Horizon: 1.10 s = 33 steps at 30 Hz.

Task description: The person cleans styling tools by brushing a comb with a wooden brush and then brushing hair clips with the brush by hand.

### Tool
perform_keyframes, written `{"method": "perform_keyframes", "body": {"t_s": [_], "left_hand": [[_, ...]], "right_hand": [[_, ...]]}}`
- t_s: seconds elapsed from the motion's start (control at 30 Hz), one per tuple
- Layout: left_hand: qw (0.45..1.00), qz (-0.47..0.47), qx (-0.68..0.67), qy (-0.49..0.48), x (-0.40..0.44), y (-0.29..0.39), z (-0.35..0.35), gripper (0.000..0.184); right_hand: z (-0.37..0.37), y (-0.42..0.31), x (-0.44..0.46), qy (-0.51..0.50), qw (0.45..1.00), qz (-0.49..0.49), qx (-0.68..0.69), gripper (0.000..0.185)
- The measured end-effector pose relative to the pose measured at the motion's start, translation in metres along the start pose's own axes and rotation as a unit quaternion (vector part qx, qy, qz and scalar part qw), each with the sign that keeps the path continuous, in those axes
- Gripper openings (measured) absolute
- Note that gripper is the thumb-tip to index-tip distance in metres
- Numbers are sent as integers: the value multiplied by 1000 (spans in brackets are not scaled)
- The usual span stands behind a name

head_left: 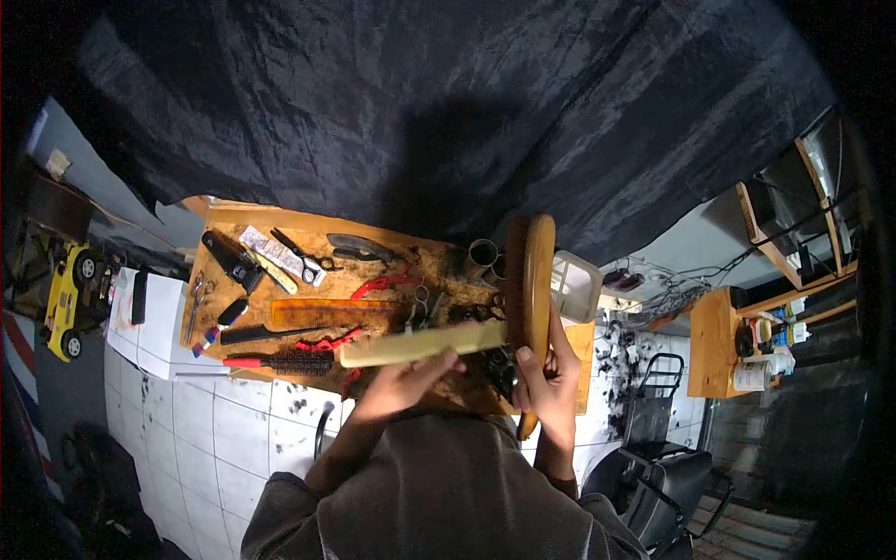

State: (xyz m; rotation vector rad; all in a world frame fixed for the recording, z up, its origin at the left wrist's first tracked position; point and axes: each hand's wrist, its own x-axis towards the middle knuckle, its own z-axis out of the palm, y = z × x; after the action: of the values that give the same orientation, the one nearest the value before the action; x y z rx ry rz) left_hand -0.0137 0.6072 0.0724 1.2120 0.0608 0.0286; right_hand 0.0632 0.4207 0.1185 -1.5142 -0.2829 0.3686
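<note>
Hands grip two tools: the left hand is closed on a pale comb, slightly blurred, and the right hand is clamped on a wooden brush held upright, bristles facing left. Both tools are held over the near right half of the bench, the comb's right end at the bristles; whether they touch I cannot tell. Just behind the brush, to its right, sits a clear plastic tray split into compartments, partly hidden. Left of the brush, at the far side, stands a round cup, with a second cup beside it, half covered; their insides are too dark to read. Farther left lie an orange comb, a round brush with a red handle, and black-handled scissors. Well apart, at the right, a wooden shelf unit has a labelled white tub beside small bottles; their contents cannot be told.
</note>
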Motion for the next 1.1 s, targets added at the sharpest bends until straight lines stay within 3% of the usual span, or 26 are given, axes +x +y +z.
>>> {"method": "perform_keyframes", "body": {"t_s": [0.13,0.23,0.37,0.4,0.43,0.57,0.63,0.73,0.83,0.87,0.9,0.97,1.0,1.03,1.1], "left_hand": [[976,19,-152,154,8,-3,-10,34],[965,56,-236,96,5,-5,-15,33],[991,-96,84,31,-8,18,-3,29],[988,-47,143,-25,-11,12,-5,30],[986,-97,131,-42,-12,9,-1,31],[996,-87,13,10,-5,-12,2,32],[997,-28,6,68,0,-14,-1,31],[979,37,-128,155,11,-11,-4,26],[990,15,14,143,6,-9,-6,24],[993,17,6,117,1,-5,-2,23],[991,-58,46,112,-3,8,6,24],[994,6,46,100,-9,0,18,27],[984,-39,148,90,-11,3,20,32],[981,-75,176,20,-8,9,15,37],[979,-78,188,-24,-3,9,13,38]], "right_hand": [[-2,2,-9,-92,994,16,-54,61],[3,9,-11,-162,982,16,-97,61],[6,20,-6,-76,996,-21,-41,63],[5,17,-5,-55,997,-18,-43,62],[3,15,-4,-34,998,-14,-45,61],[4,1,1,-16,1000,-10,13,59],[0,-3,-3,-42,998,30,31,59],[-1,19,-8,-103,994,-5,-28,61],[4,22,-12,-140,987,-3,-77,62],[8,23,-13,-133,988,-5,-80,62],[11,17,-12,-105,993,14,-60,62],[16,-2,-10,-49,997,52,-20,61],[14,11,-6,-25,999,3,-30,60],[13,8,-6,-15,1000,4,-22,60],[10,-1,-3,3,1000,6,-7,60]]}}
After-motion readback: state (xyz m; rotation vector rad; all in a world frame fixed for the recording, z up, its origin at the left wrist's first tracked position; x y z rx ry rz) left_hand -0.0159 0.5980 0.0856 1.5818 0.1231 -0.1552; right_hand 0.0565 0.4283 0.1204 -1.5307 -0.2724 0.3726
